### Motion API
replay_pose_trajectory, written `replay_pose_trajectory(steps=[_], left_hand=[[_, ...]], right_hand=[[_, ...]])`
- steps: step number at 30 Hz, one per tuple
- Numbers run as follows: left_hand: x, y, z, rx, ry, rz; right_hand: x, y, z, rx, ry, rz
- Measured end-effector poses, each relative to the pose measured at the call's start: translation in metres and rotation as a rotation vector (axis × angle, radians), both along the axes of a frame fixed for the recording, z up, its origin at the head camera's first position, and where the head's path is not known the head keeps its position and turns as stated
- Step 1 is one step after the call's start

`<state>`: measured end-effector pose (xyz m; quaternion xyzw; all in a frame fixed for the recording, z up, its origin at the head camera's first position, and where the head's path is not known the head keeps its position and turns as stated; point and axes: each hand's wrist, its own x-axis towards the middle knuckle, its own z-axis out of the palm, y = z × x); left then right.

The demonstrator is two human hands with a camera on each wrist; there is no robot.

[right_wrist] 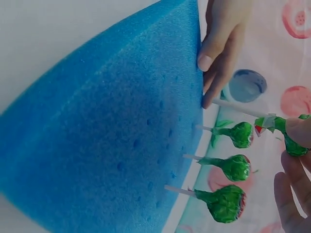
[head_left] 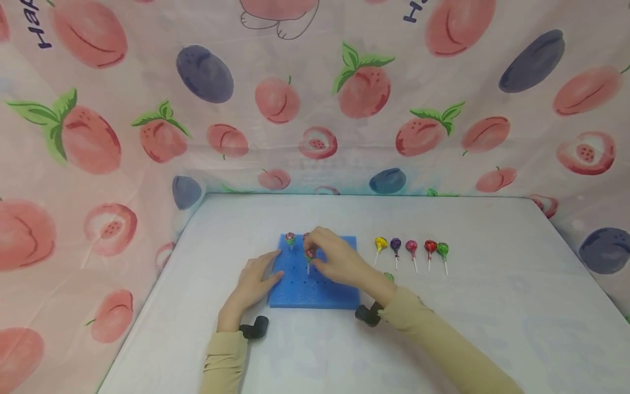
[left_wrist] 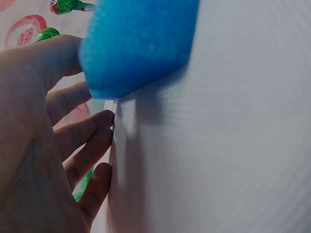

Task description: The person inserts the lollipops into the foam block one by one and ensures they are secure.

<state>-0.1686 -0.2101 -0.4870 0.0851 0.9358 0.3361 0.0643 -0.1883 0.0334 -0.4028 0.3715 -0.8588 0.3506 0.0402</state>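
Observation:
A blue foam board (head_left: pixel 315 298) with small holes lies on the table. My right hand (head_left: pixel 339 260) is over it, pinching a green-and-red wrapped lollipop (head_left: pixel 309 254) by its head between thumb and fingers. The white stick (right_wrist: pixel 235 108) points towards the board in the right wrist view. Three similar lollipops (right_wrist: pixel 235 167) stand in a row along the board's far edge; my right hand partly covers that row in the head view. At the board's left edge rests my left hand (head_left: pixel 253 282), fingers extended and thumb against the foam (left_wrist: pixel 141 43).
Right of the board lie a yellow lollipop (head_left: pixel 381 243), a purple one (head_left: pixel 396 244), a pink one (head_left: pixel 411 248), a red one (head_left: pixel 430 247) and a green one (head_left: pixel 443 249). Another green lollipop (head_left: pixel 389 277) is partly hidden by my right wrist. A fruit-print cloth (head_left: pixel 275 98) hangs behind the table.

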Motion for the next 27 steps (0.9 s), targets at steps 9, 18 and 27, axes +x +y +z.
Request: replay_pose_trajectory(steps=[9,18,27], left_hand=[[0.000,0.000,-0.002,0.002,0.005,0.011],[0.000,0.000,-0.002,-0.003,-0.008,0.011],[0.000,0.001,-0.002,-0.019,0.028,0.011]], right_hand=[[-0.004,-0.014,-0.007,0.013,-0.001,-0.011],[-0.008,-0.022,-0.016,0.006,0.068,-0.037],[-0.011,-0.027,-0.020,0.024,0.129,-0.053]])
